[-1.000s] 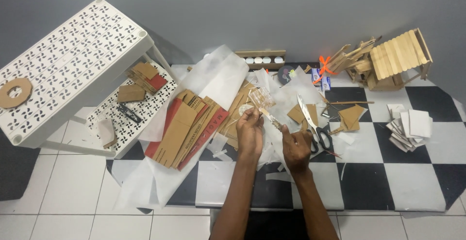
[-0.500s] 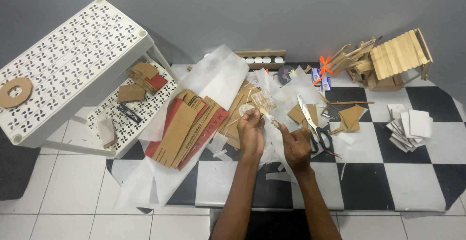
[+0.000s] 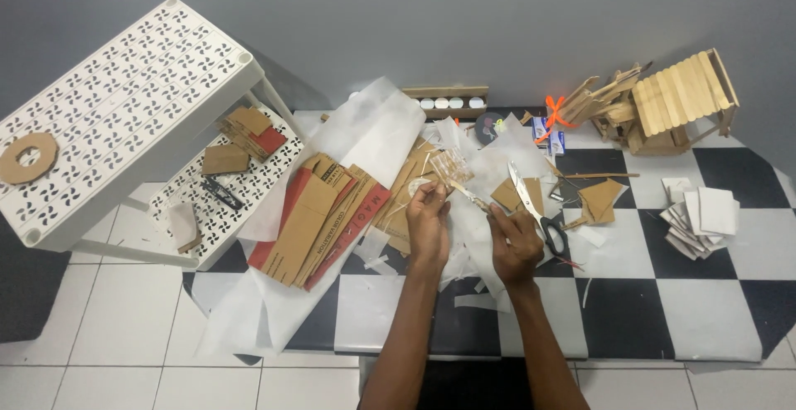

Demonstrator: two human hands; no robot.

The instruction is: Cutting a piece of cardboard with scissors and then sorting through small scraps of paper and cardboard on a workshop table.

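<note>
My left hand (image 3: 428, 219) pinches a small frame of thin wooden sticks (image 3: 450, 169) at its lower edge, holding it just above the littered floor. My right hand (image 3: 514, 242) is closed around a slim stick-like tool (image 3: 473, 198) whose tip reaches toward the frame. Both hands hover over white paper sheets (image 3: 365, 132) and cardboard scraps. A pair of scissors (image 3: 531, 203) lies just right of my right hand.
Flattened brown and red cardboard (image 3: 319, 215) lies to the left. A white perforated shelf rack (image 3: 124, 103) holds cardboard pieces and a cardboard ring (image 3: 27, 158). A stick-built house model (image 3: 663, 103) stands at the back right, near a pile of white squares (image 3: 701, 215).
My left hand has lowered the stick frame slightly and turned it. My right hand has shifted a little toward it with the tool.
</note>
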